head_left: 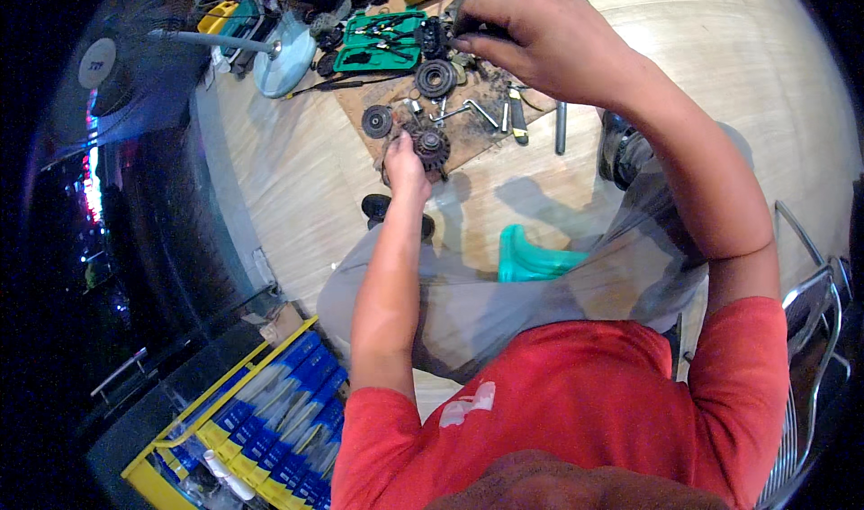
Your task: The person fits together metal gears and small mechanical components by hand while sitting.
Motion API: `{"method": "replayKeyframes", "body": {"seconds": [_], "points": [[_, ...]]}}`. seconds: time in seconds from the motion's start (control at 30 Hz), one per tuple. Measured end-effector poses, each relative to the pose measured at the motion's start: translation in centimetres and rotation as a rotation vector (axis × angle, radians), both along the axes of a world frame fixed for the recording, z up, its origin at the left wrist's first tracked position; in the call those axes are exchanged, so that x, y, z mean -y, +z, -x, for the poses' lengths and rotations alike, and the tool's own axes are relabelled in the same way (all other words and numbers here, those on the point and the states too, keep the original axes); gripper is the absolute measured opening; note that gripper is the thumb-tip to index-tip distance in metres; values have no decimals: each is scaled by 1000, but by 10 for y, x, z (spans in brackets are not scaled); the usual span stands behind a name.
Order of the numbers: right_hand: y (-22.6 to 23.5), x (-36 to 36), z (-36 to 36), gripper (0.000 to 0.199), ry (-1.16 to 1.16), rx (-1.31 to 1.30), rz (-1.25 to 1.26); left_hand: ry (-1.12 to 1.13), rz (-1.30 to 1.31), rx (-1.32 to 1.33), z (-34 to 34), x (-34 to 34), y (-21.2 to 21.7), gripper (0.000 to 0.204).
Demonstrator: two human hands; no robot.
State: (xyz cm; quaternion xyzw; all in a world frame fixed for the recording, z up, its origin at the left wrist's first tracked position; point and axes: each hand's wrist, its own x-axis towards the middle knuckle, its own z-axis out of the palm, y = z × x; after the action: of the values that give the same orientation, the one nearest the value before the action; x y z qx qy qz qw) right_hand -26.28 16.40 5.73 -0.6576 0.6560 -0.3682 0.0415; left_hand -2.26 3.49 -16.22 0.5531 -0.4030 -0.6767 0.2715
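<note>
My left hand (407, 166) is closed around the edge of a dark, greasy toothed gear part (432, 147) low over a stained cardboard sheet (472, 150). My right hand (544, 42) is raised beyond it, toward the far right of the sheet, with its fingers curled together. Something dark shows at its fingertips, too unclear to name. Around the hands lie a dark ring-shaped wheel (436, 79), a smaller round disc (377, 121), an L-shaped wrench (481, 112) and a yellow-and-black utility knife (518, 119).
An open green tool case (364, 55) holds several pliers. A dark rod (561, 128) lies right of the cardboard. A pale blue round base (286, 58) stands at the far left. A teal plastic stool (526, 260) is by my legs, a yellow rack (162, 442) at the lower left.
</note>
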Motion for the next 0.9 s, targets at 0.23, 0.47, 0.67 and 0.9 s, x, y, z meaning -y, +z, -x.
{"method": "replayKeyframes", "body": {"seconds": [0.23,0.47,0.67,0.9], "points": [[-15,6,7,16,-29,-150,-86,27,-79,63,-5,7,-136,29],[-32,12,21,12,-43,-204,-326,193,-145,177,7,23,-228,27],[-47,26,14,11,59,-184,-374,119,82,395,8,32,-288,29],[-54,30,11,11,90,-212,-506,-287,218,782,41,40,-230,36]]}}
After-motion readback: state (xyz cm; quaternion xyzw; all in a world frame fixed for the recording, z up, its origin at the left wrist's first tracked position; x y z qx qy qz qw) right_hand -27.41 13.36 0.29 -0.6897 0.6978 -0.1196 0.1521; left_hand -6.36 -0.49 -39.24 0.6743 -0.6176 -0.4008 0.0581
